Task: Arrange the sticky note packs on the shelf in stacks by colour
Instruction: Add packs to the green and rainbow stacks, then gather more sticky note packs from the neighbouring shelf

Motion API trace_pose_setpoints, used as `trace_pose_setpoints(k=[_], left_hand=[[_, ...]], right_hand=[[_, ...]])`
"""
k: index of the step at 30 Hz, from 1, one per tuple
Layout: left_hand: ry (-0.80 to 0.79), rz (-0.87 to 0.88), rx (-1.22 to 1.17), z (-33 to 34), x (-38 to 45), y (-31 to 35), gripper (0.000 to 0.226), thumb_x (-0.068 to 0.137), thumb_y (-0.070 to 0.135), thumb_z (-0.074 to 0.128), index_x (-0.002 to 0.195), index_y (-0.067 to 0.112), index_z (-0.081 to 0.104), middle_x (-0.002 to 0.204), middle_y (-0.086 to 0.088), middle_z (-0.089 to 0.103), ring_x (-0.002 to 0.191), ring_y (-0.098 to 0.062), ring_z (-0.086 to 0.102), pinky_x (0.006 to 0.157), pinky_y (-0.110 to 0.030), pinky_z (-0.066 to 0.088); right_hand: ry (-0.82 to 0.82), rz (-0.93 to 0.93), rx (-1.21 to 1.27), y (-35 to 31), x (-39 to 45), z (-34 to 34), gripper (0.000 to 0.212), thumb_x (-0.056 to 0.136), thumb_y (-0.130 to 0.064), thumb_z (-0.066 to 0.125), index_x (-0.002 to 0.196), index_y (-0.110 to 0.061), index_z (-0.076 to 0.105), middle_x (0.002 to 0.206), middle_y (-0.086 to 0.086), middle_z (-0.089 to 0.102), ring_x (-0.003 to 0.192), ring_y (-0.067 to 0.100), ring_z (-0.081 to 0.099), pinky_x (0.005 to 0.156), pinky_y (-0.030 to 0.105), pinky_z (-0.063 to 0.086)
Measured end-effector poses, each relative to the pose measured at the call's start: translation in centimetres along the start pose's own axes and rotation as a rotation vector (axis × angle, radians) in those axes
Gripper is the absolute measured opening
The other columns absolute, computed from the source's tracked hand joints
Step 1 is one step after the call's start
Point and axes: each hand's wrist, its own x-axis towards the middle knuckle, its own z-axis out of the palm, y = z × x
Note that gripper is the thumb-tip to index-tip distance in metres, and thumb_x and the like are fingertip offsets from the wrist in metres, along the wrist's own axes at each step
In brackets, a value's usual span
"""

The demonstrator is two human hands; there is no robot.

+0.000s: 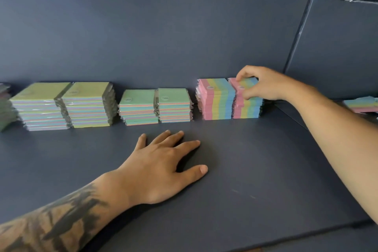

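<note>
My right hand pinching the top striped sticky note pack on the rightmost stack at the shelf's back edge, my left hand spread flat mid-shelf, holding nothing

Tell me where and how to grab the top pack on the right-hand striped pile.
Probably best: pinch the top pack by its two opposite side edges, coming from above and the right. It lies flat on the right-hand striped pile, so only its edges and top face are free, and the neighbouring striped pile crowds its left side. The right hand already pinches it this way.
</note>
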Motion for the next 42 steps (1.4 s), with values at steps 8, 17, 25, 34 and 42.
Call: trace_pose_setpoints(k=[8,17,25,34,42], left_hand=[[-0.001,0.005,-0.003,0.1,0.0,-0.1,0.077,0.085,0.088,0.016,0.156,0.058,0.010,0.170,0.019,0.005,0.158,-0.008,-0.005,0.126,-0.058,0.002],[-0.015,0.004,-0.019,0.0,0.1,-0.1,0.077,0.086,0.088,0.019,0.157,0.058,0.012,0.171,0.018,0.006,0.158,-0.011,-0.003,0.126,-0.059,0.000],[-0.014,0.004,-0.028,-0.1,0.1,-0.1,0.077,0.086,0.088,0.020,0.156,0.058,0.014,0.170,0.018,0.008,0.158,-0.011,-0.002,0.126,-0.058,0.000],[-0.032,0.014,-0.022,-0.4,0.1,-0.1,0.080,0.083,0.089,0.016,0.156,0.057,0.014,0.171,0.016,0.008,0.159,-0.015,0.000,0.126,-0.058,0.003],[-0.026,0.006,0.022,-0.3,-1.0,1.2,0.085,0.080,0.090,0.015,0.157,0.054,0.018,0.170,0.014,0.014,0.158,-0.017,0.008,0.125,-0.053,0.011]], right_hand=[[0.061,-0.040,-0.017,1.0,0.3,0.9,0.047,0.076,-0.028,0.078,0.117,-0.050,0.069,0.140,-0.016,0.051,0.129,0.014,0.048,0.110,0.039,0.042],[0.082,-0.018,-0.054,0.3,-0.7,2.4,0.058,0.085,-0.039,0.067,0.141,-0.049,0.056,0.153,-0.013,0.046,0.145,0.018,0.036,0.118,0.042,0.035],[0.021,0.029,-0.101,-0.3,-1.9,2.9,0.078,0.082,-0.022,0.062,0.152,-0.049,0.038,0.162,-0.016,0.031,0.150,0.020,0.028,0.120,0.049,0.032],[0.025,0.068,-0.244,-1.9,-4.1,2.6,0.092,0.085,-0.029,0.067,0.160,-0.047,0.016,0.172,-0.009,0.006,0.158,0.020,0.008,0.125,0.046,0.016],[0.174,0.060,-0.168,-1.9,-12.9,4.1,0.082,0.091,-0.040,0.065,0.160,-0.041,0.021,0.171,-0.007,0.009,0.156,0.023,0.010,0.123,0.047,0.017]])
